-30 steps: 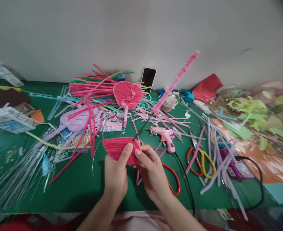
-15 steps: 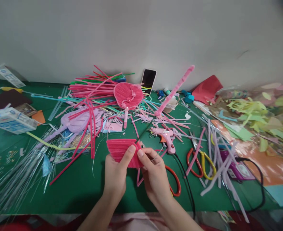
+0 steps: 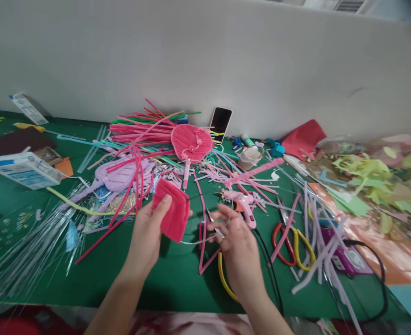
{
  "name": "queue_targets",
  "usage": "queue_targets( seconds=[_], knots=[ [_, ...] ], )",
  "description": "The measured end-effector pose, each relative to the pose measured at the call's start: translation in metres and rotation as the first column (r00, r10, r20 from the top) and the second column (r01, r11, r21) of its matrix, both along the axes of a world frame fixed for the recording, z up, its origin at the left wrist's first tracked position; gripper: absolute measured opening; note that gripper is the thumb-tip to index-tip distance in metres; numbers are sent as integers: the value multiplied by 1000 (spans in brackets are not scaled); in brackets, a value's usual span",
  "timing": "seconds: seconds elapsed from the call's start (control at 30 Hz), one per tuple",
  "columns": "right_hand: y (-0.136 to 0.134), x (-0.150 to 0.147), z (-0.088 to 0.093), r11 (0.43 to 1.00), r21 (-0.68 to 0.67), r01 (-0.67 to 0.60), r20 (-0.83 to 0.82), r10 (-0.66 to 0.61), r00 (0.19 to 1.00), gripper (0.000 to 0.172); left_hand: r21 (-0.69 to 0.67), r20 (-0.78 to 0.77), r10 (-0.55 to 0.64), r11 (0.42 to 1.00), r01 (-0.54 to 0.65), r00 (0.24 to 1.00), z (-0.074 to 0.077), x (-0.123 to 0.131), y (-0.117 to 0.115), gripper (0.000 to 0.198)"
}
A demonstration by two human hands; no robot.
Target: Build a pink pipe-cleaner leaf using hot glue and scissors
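My left hand [image 3: 147,228] grips a ribbed hot-pink panel [image 3: 172,209], which looks made of pipe cleaners laid side by side. The panel is tilted, thumb on its face. A dark thin stem runs from its right side toward a fuzzy pink stick [image 3: 256,172], and a pale thin strand curves from its lower corner. My right hand [image 3: 236,232] is over a cutting tool with a yellow handle [image 3: 226,279], fingers apart and bent around its metal jaws. Whether it touches the tool is unclear; part of the tool is hidden beneath the hand.
A pink glue gun [image 3: 242,202] lies beyond my right hand. Scissors [image 3: 291,246] with red and yellow handles lie to the right. A pink pipe-cleaner fan [image 3: 191,143], a phone [image 3: 221,122] and a paper cup [image 3: 249,158] stand toward the wall. Silver strands [image 3: 41,251] spread at left.
My right hand has let go of the panel and moved right, over the cutting tool. My left hand has shifted left, tilting the panel. The fuzzy stick has swung down from steep to nearly level.
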State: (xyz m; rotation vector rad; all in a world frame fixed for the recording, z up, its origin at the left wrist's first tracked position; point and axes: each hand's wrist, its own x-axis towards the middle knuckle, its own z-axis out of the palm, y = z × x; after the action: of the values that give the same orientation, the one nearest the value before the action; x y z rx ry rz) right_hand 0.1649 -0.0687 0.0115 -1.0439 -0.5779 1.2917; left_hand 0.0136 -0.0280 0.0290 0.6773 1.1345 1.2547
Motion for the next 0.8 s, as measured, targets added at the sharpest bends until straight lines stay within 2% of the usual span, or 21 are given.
queue_targets(
  seconds=[0.07, 0.13, 0.2, 0.23, 0.27, 0.3, 0.33, 0.4, 0.47, 0.53, 0.67, 0.8],
  knots=[
    [1, 18, 5, 993, 56, 104, 21, -105, 994, 35, -34, -17, -43, 999, 42, 999, 5, -17, 10, 43],
    [-1, 41, 10, 981, 122, 151, 73, -161, 984, 27, -58, -25, -145, 988, 144, 989, 9, -34, 21, 44],
    [-8, 65, 13, 973, 230, 7, 228, -61, 972, 18, -85, -57, -308, 949, 303, 950, 12, -47, 33, 45],
    [-14, 76, 14, 955, 258, -147, 345, 51, 937, 13, -103, -72, -386, 920, 378, 920, 13, -52, 40, 48],
    [-20, 85, 15, 904, 258, -341, 453, 198, 869, 17, -114, -100, -450, 891, 439, 887, 15, -56, 47, 51],
    [-27, 91, 16, 832, 156, -532, 519, 389, 761, 25, -118, -150, -486, 874, 472, 861, 16, -58, 54, 55],
    [-33, 96, 18, 763, 43, -645, 545, 523, 656, 36, -111, -201, -498, 867, 486, 843, 16, -59, 61, 57],
    [-44, 96, 20, 658, -132, -741, 594, 651, 472, 46, -80, -290, -467, 882, 465, 835, 17, -59, 73, 55],
    [-51, 86, 21, 617, -217, -756, 640, 675, 368, 43, -45, -319, -430, 897, 440, 844, 17, -57, 82, 47],
    [-54, 71, 18, 627, -238, -741, 655, 667, 354, 40, -16, -327, -408, 905, 426, 853, 16, -55, 88, 38],
    [-55, 37, 6, 699, -270, -662, 601, 660, 452, 38, 32, -326, -351, 924, 382, 878, 9, -51, 91, 33],
    [-53, 13, -7, 792, -196, -579, 616, 559, 556, 35, 60, -282, -315, 937, 344, 906, 1, -48, 87, 34]
  ],
)
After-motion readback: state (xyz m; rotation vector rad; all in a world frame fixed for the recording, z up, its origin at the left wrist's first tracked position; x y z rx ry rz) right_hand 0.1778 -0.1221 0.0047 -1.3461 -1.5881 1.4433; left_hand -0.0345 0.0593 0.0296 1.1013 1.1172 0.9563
